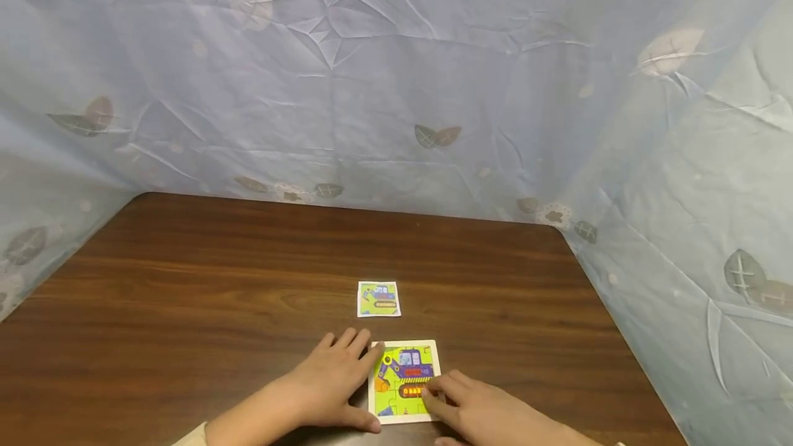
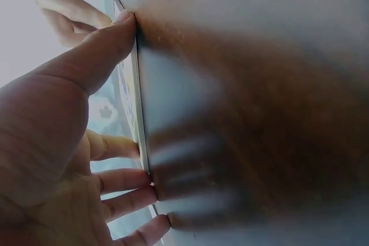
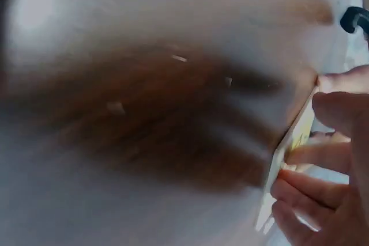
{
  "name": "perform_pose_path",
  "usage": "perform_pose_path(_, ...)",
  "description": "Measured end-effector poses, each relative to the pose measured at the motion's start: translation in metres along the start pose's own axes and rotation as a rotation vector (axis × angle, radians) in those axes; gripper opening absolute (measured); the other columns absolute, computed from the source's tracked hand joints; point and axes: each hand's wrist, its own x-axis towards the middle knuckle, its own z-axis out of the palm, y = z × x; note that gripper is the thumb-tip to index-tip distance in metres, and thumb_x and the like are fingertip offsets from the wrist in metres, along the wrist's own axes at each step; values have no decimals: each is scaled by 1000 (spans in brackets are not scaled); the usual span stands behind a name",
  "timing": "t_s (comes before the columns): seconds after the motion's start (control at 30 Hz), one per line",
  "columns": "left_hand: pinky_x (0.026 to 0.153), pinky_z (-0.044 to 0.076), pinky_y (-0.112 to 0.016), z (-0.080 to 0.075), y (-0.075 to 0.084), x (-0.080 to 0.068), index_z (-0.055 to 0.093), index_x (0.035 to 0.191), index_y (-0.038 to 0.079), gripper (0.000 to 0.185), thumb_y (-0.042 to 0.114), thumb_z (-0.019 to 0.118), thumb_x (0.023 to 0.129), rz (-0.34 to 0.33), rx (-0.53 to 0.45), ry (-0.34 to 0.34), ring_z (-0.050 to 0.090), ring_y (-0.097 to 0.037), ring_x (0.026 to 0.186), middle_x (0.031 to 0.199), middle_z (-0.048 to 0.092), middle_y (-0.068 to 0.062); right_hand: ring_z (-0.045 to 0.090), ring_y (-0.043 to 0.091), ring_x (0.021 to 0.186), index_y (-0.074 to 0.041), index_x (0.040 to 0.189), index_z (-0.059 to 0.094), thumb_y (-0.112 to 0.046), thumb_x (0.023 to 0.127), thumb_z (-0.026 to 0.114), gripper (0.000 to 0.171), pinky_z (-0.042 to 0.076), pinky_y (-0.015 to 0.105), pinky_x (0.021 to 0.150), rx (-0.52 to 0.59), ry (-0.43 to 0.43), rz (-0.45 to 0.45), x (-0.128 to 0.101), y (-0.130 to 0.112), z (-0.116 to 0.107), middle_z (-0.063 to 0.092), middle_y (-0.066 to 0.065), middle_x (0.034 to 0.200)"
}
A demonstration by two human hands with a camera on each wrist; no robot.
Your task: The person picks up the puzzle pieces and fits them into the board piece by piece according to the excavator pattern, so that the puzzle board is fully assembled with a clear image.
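A square puzzle board point(image 1: 405, 380) printed with a purple and yellow digger on green lies flat at the near edge of the brown wooden worktop point(image 1: 186, 308), a little right of centre. The left hand point(image 1: 331, 380) rests flat on the worktop against the board's left edge, fingers straight and spread toward its far left corner, thumb along the near left side; this grip is open, touching the edge rather than clasping it. The left wrist view shows the same: the thumb tip point(image 2: 118, 27) and the fingertips point(image 2: 135, 200) press against the thin edge of the board point(image 2: 137, 93). The right hand point(image 1: 480, 408) lies on the board's near right part, its fingers relaxed, with fingertips on the picture near the orange track; this grip is open too. Farther back, apart from the board, a small card point(image 1: 378, 299) showing the same digger lies flat on the worktop. A pale blue cloth point(image 1: 396, 88) with a leaf pattern hangs behind and to the right.
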Motion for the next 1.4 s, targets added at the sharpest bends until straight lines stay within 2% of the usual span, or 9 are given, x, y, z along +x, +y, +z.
perform_pose_path(0.17, 108, 47, -62, 3, 0, -1, 46, 157, 10, 108, 81, 68, 80, -1, -8, -19, 50, -31, 137, 152, 51, -12, 57, 15, 142, -14, 160, 44, -59, 109, 37, 68, 50, 26, 111, -78, 8, -4, -25, 2, 30, 52, 4, 161)
perform_pose_path(0.37, 109, 46, -63, 3, -1, -2, 46, 158, 10, 107, 79, 70, 80, -16, -20, -8, 50, -32, 138, 153, 51, -12, 41, 19, 156, -18, 165, 35, -65, 105, 41, 75, 44, 44, 119, 235, -121, 142, -27, -2, 9, 37, 3, 170)
perform_pose_path(0.43, 109, 46, -63, 4, -2, -3, 46, 158, 10, 107, 79, 70, 80, -17, -22, -10, 50, -32, 139, 153, 51, -12, 43, 23, 154, -14, 163, 39, -64, 105, 43, 76, 47, 41, 117, 259, -114, 145, -24, -5, 3, 40, 7, 169)
perform_pose_path(0.6, 111, 44, -66, 5, -5, -4, 45, 158, 10, 107, 78, 70, 80, -32, -49, -26, 49, -35, 142, 155, 49, -14, 53, 26, 146, -9, 157, 48, -63, 106, 40, 74, 54, 36, 108, 123, -44, 110, -19, -12, 6, 51, 12, 161)
perform_pose_path(0.87, 110, 46, -63, 5, -3, -3, 45, 159, 11, 106, 79, 68, 81, -16, -18, -19, 50, -32, 139, 154, 50, -13, 65, 19, 126, -13, 146, 62, -62, 106, 43, 66, 60, 36, 96, -110, 73, 85, -17, -18, 9, 65, 6, 148)
perform_pose_path(0.97, 110, 46, -63, 3, -2, -3, 45, 158, 11, 106, 78, 70, 80, -25, -19, -16, 50, -32, 138, 153, 50, -13, 62, 17, 125, -15, 148, 61, -60, 106, 46, 63, 59, 34, 97, 13, 51, 114, -11, -13, 1, 63, 2, 148)
perform_pose_path(1.13, 109, 46, -62, 0, -3, -4, 45, 159, 12, 106, 78, 70, 80, -27, -20, -15, 49, -31, 137, 152, 50, -12, 53, 23, 142, -21, 161, 41, -67, 99, 56, 78, 54, 49, 107, 335, -5, 356, -2, 3, -15, 46, -1, 163)
perform_pose_path(1.23, 110, 46, -62, 1, -4, -4, 44, 159, 13, 106, 78, 71, 80, -20, -41, -12, 48, -31, 140, 155, 48, -12, 49, 31, 149, -19, 164, 36, -74, 93, 58, 92, 50, 59, 109, 362, -27, 424, 3, 11, -17, 37, 3, 170)
perform_pose_path(1.4, 114, 44, -64, 4, -9, -6, 44, 160, 13, 105, 75, 73, 80, -13, -114, 2, 44, -33, 147, 162, 43, -13, 49, 32, 148, -18, 162, 40, -78, 88, 62, 97, 52, 58, 107, 366, -45, 426, 11, 18, -15, 39, 3, 169)
